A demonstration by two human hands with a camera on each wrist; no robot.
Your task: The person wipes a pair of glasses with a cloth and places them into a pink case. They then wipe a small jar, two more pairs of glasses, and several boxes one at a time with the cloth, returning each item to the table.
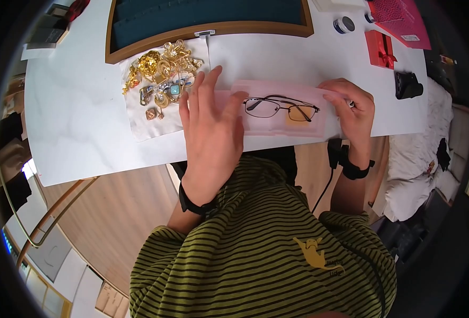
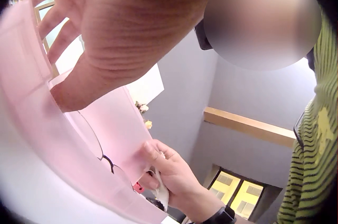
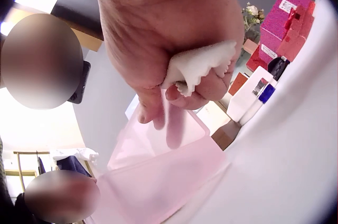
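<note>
A pair of thin dark-framed eyeglasses (image 1: 263,109) lies inside an opened translucent pink glasses case (image 1: 274,130) near the table's front edge. My left hand (image 1: 211,135) is over the case's left end, its fingers spread and its thumb at the case beside the glasses. At the other end, my right hand (image 1: 359,108) holds the case's raised side between thumb and finger. Tucked in that hand's curled fingers is a white scallop-edged cloth (image 3: 200,65). Left of the case, a pile of gold-coloured jewelry (image 1: 165,71) lies close by the left fingertips.
The jewelry sits on a white cloth (image 1: 144,124). Behind it stands a wooden tray (image 1: 255,26) with dark lining. To the right are a small round jar (image 1: 344,25), a red gift box (image 1: 377,49), a pink box (image 1: 401,24) and a black item (image 1: 408,85).
</note>
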